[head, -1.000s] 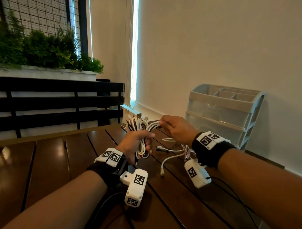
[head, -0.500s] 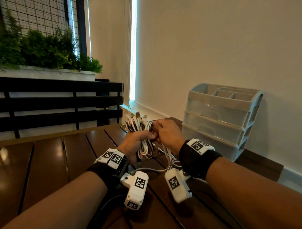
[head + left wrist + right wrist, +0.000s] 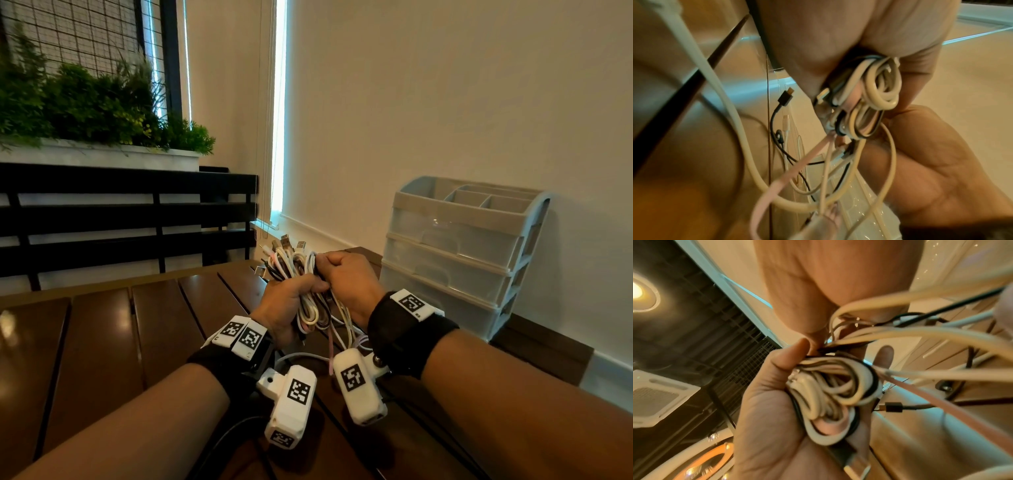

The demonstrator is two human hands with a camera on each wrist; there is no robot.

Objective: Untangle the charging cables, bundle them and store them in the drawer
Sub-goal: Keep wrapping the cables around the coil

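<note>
While both forearms reach out above the dark brown slatted wooden counter (image 3: 102,342), the left hand (image 3: 286,305) closes its curled fingers and thumb around a thick coiled bundle of white, pink and black charging cables (image 3: 301,277). Metal USB plugs (image 3: 286,244) stick up out of the top of that fist. Pressed against its right side, the right hand (image 3: 346,281) is also clenched, its knuckles up, gripping strands at the bundle's upper edge. Below the two hands, loose white and pink cable ends (image 3: 342,329) hang down between the wrists toward the counter. Seen from the left wrist, a black connector (image 3: 786,95) dangles free beside the coiled loops (image 3: 877,91) that the fingers hold. From the right wrist, the left thumb (image 3: 795,353) lies across the looped cords (image 3: 830,389) packed in the palm. Beyond the right hand and farther to its right, a pale grey plastic drawer unit with clear-fronted drawers (image 3: 459,260) stands against the wall, all drawers pushed in. Past the left hand, green plants in a white planter (image 3: 96,113) sit above a black slatted bench back (image 3: 126,219).
</note>
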